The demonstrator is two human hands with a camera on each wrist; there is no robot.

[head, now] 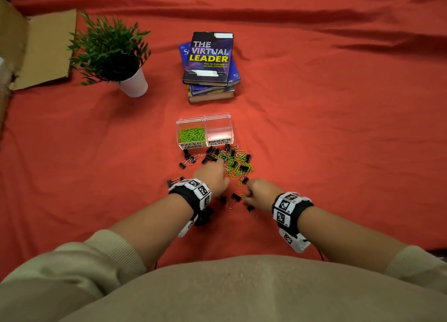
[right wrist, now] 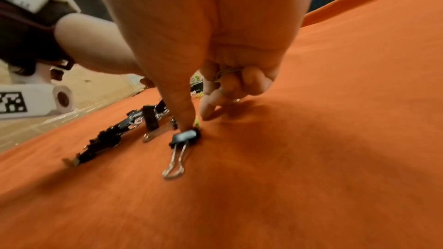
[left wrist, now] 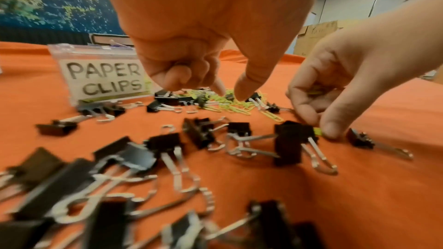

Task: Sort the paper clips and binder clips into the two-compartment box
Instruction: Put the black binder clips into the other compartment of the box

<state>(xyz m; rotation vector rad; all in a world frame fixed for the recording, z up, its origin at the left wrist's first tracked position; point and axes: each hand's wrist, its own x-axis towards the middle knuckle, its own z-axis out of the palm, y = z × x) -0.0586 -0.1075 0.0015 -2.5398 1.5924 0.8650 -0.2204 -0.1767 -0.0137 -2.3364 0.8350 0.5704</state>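
Note:
A clear two-compartment box (head: 204, 118) stands on the red cloth. Its left half, labelled PAPER CLIPS (left wrist: 103, 77), holds green paper clips (head: 192, 134); the right half, labelled BINDER CLIPS (head: 219, 142), looks empty. In front lies a mixed pile (head: 233, 163) of green paper clips and black binder clips. My left hand (head: 219, 163) reaches into the pile, thumb and index tips (left wrist: 231, 93) down among green clips, a small gap between them. My right hand (head: 244, 197) pinches a green paper clip (right wrist: 197, 121) on the cloth beside a binder clip (right wrist: 184, 136), with more green clips (left wrist: 316, 90) in its curled fingers.
Loose binder clips (left wrist: 165, 145) lie scattered under and around my left wrist (head: 191, 191). A stack of books (head: 210, 65) sits behind the box, a potted plant (head: 113, 55) to the back left, and flattened cardboard (head: 46, 50) at the far left.

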